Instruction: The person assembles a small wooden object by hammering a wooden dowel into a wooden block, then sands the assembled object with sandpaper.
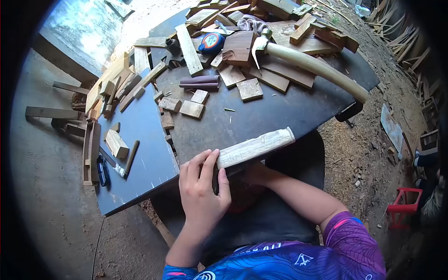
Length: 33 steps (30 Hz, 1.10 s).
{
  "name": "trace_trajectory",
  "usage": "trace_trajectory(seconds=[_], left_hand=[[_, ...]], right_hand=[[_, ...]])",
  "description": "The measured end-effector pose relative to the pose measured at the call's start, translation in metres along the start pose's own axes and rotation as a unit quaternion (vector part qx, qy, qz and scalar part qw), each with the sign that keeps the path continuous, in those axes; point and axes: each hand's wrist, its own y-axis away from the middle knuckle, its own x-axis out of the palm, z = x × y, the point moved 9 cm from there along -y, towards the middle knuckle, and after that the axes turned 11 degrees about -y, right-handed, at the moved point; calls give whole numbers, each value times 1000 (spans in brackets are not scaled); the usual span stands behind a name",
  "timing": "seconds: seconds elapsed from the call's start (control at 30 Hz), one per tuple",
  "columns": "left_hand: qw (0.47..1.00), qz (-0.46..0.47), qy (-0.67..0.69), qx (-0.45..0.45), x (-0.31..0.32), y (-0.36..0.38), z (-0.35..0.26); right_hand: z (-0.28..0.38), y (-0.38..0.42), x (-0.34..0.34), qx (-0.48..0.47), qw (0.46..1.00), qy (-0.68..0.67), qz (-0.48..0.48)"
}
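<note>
A long pale piece of wood [255, 147] lies along the near edge of the dark tabletop, with a small lip at its right end. My left hand [201, 182] is at its left end, fingertips against the wood and thumb lower, by the table edge. Beneath that edge, my right hand [255, 172] is mostly hidden, and its fingers do not show. Small wooden blocks [192, 109] and a dark purple-brown rolled piece [199, 82] lie beyond the wood.
A hammer [312, 65] rests at the back right, its handle reaching the table's right corner. Near it are a blue tape measure [211, 43] and piled offcuts [238, 49]. On the left panel [144, 154] lie a chisel-like tool [113, 163] and sticks. A red stool [403, 205] stands right.
</note>
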Motion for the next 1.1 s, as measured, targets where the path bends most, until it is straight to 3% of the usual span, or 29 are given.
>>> trace_trajectory(seconds=[0.07,0.1,0.17,0.23,0.3,0.33,0.4,0.6,0.83,0.9,1.03,1.1], left_hand=[[1000,-8,-7,-11,-5,2,-1],[1000,-28,4,-9,-3,-6,-2],[997,16,17,-72,-1,-5,6],[997,11,32,-71,-4,-5,7],[997,10,67,-36,-4,-5,6],[997,6,67,-37,-5,-4,7],[994,21,97,-51,-3,-3,10],[994,34,92,-43,-6,-3,12],[989,51,131,-40,-8,-6,13],[989,70,120,-44,-7,-5,12],[990,74,121,-15,-6,-9,11],[991,59,117,2,-6,-9,9]], right_hand=[[-3,4,7,2,996,-84,-12],[-9,-5,-4,-39,999,7,-33],[9,0,-3,-133,985,49,-96],[1,0,3,-108,992,3,-70],[-19,-1,12,-24,986,-161,-30],[-9,-1,9,-25,987,-159,-28],[13,1,7,-38,999,3,-2],[9,7,6,50,998,17,29],[14,33,-18,-28,998,46,-39],[4,39,-13,89,989,-68,98],[-11,48,-23,115,976,-153,104],[-26,56,-17,216,911,-343,82]])
